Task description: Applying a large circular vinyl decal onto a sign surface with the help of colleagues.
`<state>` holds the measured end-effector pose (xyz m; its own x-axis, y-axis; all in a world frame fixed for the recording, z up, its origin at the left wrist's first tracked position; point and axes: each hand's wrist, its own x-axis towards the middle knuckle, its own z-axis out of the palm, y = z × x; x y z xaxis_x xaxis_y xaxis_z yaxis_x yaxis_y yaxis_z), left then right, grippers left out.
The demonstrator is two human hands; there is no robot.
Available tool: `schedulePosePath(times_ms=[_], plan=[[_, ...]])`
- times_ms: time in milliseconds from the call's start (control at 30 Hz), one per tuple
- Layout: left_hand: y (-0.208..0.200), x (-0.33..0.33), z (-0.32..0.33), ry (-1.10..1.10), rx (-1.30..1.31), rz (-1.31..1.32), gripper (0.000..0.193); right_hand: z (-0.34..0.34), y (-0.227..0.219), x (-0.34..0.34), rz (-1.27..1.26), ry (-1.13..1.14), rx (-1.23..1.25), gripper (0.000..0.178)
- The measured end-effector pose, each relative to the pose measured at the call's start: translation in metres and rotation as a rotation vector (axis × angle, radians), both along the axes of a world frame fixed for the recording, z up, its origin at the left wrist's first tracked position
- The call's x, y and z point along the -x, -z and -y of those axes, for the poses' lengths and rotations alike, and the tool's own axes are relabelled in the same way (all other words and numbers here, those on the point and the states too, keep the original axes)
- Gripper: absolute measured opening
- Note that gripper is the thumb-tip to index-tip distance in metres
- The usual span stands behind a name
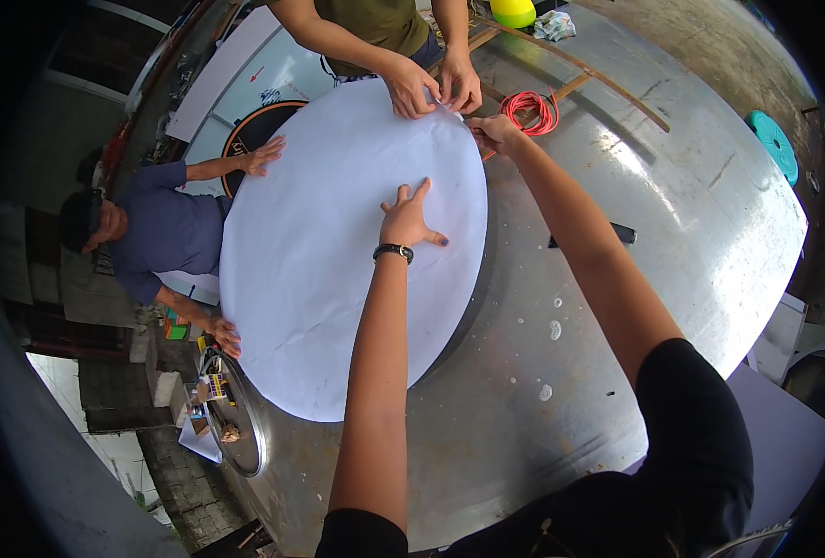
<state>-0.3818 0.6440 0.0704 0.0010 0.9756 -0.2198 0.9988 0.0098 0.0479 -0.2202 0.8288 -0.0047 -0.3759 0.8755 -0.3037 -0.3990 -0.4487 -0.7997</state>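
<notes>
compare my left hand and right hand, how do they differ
The left hand is spread on the white sheet; the right hand is at its edge, fingers drawn together. The left hand has a watch at the wrist; the right hand has none. Both are gloveless.

A large white sheet [324, 251], smooth-edged and oval in outline, lies mostly flat beneath the spread fingers of the left hand [408, 220]. Faint creases and shallow wrinkles cross its surface, some nearer the person than those fingers. Its far edge puckers upward just beside the fingertips of the right hand [496, 133].
</notes>
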Motion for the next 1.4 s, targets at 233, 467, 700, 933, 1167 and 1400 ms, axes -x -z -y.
schedulePosePath(times_ms=[233,467,700,933,1167,1400], plan=[[-0.0007,-0.0042,0.0,-0.008,-0.006,0.002,0.111,-0.0008,0.002,-0.003,-0.007,0.01,0.0,0.013],[-0.0007,-0.0036,0.0003,-0.01,-0.002,0.015,0.11,-0.0002,0.0018,-0.003,-0.008,0.018,0.001,0.012],[-0.0031,-0.0061,0.0004,-0.035,0.014,0.014,0.11,-0.0042,0.0052,-0.0035,0.018,0.018,-0.004,0.012],[-0.0016,-0.0047,0.0008,-0.019,0.012,-0.006,0.113,-0.0057,0.0085,-0.0001,0.036,0.048,0.003,0.014],[-0.0031,-0.004,0.002,-0.028,0.012,0.016,0.11,-0.0021,0.0069,0.0004,0.047,0.06,0.006,0.014],[0.0006,0.0029,0.0033,0.005,-0.015,0.027,0.11,0.0025,0.0029,0.0055,0.03,0.071,0.034,0.011]])
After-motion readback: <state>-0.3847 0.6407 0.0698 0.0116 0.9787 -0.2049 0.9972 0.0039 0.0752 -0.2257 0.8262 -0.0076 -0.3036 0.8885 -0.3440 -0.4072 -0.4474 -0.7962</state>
